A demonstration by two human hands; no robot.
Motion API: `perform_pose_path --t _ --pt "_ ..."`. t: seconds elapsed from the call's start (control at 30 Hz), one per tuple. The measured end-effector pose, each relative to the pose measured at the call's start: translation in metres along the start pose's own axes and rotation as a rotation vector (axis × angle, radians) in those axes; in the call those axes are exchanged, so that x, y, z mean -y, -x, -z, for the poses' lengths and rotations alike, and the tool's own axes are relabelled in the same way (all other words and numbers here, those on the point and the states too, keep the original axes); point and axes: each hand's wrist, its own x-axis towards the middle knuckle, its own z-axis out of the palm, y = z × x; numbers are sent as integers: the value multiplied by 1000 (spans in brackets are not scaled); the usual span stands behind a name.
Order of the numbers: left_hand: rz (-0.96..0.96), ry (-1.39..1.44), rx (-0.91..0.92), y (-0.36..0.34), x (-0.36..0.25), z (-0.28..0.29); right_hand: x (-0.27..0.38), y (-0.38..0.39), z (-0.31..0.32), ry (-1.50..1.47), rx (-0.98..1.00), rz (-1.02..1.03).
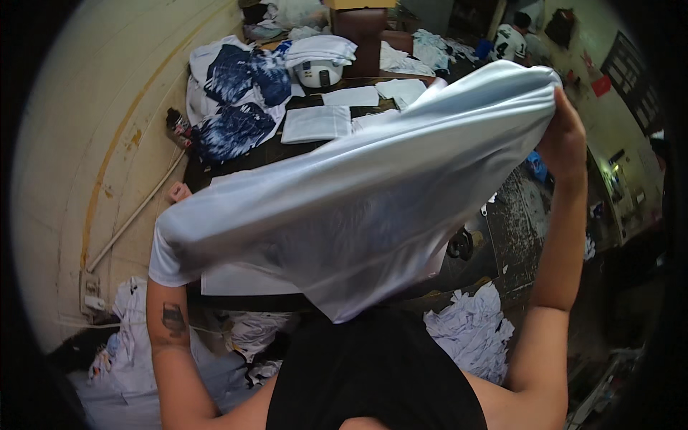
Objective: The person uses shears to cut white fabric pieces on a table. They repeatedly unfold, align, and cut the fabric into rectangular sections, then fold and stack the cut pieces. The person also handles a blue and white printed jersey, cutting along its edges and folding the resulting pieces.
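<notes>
I hold a white T-shirt point(358, 193) stretched out in the air above a dark table point(236, 161). My right hand point(566, 140) grips the shirt's upper right edge, raised high. My left hand is hidden inside the cloth at the lower left, about where the sleeve point(168, 261) bulges; only the forearm shows below it. The shirt sags in the middle toward my chest and covers most of the table.
Folded white garments point(317, 123) and blue-and-white tie-dye shirts point(240, 97) lie at the table's far end, with a white appliance point(319, 73) behind them. Heaps of white cloth lie on the floor at the left point(132, 344) and the right point(473, 330). A person point(512, 39) stands far back.
</notes>
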Motion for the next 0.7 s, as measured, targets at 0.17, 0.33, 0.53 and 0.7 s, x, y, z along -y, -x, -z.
perform_pose_path --t 0.17,0.33,0.53,0.7 --pt "110 524 277 20 -10 -7 34 -7 10 144 -234 18" --pt "78 547 582 -36 -88 -43 51 0 27 242 -448 156" --pt "-279 -532 -255 -149 -215 -33 110 3 41 430 -164 276" --pt "-562 -1164 -428 -238 -285 -1 142 -5 35 777 -261 373"
